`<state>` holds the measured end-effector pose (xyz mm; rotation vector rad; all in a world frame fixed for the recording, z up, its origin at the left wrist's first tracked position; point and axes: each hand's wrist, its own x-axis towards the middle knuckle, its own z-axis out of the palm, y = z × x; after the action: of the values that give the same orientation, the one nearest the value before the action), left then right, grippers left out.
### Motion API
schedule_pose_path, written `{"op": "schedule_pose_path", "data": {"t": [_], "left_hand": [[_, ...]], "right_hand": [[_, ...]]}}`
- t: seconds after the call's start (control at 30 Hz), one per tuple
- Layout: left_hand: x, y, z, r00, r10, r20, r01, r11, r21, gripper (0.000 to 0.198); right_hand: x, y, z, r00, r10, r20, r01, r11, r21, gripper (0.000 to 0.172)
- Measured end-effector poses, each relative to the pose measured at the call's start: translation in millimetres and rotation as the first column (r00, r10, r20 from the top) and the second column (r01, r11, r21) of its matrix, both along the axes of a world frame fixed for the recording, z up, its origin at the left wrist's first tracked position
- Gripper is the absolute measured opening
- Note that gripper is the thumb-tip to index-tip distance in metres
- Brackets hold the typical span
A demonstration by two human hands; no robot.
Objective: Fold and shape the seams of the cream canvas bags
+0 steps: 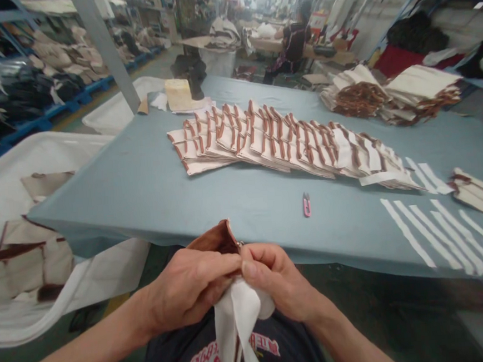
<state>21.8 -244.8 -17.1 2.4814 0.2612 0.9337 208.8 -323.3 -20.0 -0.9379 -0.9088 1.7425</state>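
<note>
Both my hands are closed on one small pouch (217, 240) with a brown trimmed edge, held close to my body below the table's front edge. My left hand (191, 288) wraps its fingers over the brown edge. My right hand (278, 278) pinches the same piece beside it. A white cloth strip (236, 332) hangs down from between my hands over my dark shirt. A pink thread snipper (306, 204) lies on the blue table (141, 183) just beyond my hands.
A long fanned row of cream pouches with brown trim (280, 139) lies across the table. White strips (433, 233) lie at the right front. More stacks (389, 94) sit at the far right. A white bin (23, 231) with pouches stands left. A person sits at a far table.
</note>
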Motion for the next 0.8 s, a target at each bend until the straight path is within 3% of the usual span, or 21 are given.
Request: {"op": "schedule_pose_path", "data": {"t": [0.1,0.17,0.23,0.33,0.43,0.57,0.63,0.73,0.8], "left_hand": [[-6,0,17.8,0.998,0.026,-0.055,-0.029,0.998,-0.056,0.014],[-10,1,25.7,0.995,-0.024,-0.095,0.011,0.992,-0.129,0.010],[-12,2,30.3,0.988,-0.076,-0.137,0.044,0.975,-0.219,0.009],[-12,4,31.9,0.976,-0.101,-0.192,0.044,0.959,-0.280,0.028],[-7,5,25.2,0.981,-0.104,-0.161,0.041,0.935,-0.353,0.040],[4,4,8.1,0.987,-0.114,0.115,0.160,0.793,-0.588,0.059],[5,5,2.1,0.978,-0.092,0.188,0.190,0.761,-0.621,0.060],[-3,9,0.0,0.991,-0.075,0.111,0.126,0.810,-0.573,0.054],[-10,12,1.3,0.997,-0.065,0.047,0.080,0.852,-0.518,0.052]], "right_hand": [[15,3,19.3,0.980,0.099,0.172,-0.115,0.990,0.085,0.057],[21,6,29.2,0.943,0.127,0.309,-0.183,0.970,0.160,0.049],[25,9,35.5,0.886,0.111,0.451,-0.243,0.938,0.248,0.039],[25,11,39.3,0.812,0.018,0.583,-0.298,0.872,0.388,0.032],[16,8,35.1,0.833,-0.056,0.551,-0.259,0.840,0.477,0.034],[-3,4,18.5,0.933,-0.114,0.341,-0.057,0.888,0.455,0.048],[-5,6,12.1,0.958,-0.126,0.258,0.009,0.911,0.412,0.054],[6,11,14.3,0.958,-0.041,0.284,-0.069,0.928,0.365,0.053],[20,15,23.1,0.918,0.023,0.395,-0.189,0.902,0.388,0.044]]}}
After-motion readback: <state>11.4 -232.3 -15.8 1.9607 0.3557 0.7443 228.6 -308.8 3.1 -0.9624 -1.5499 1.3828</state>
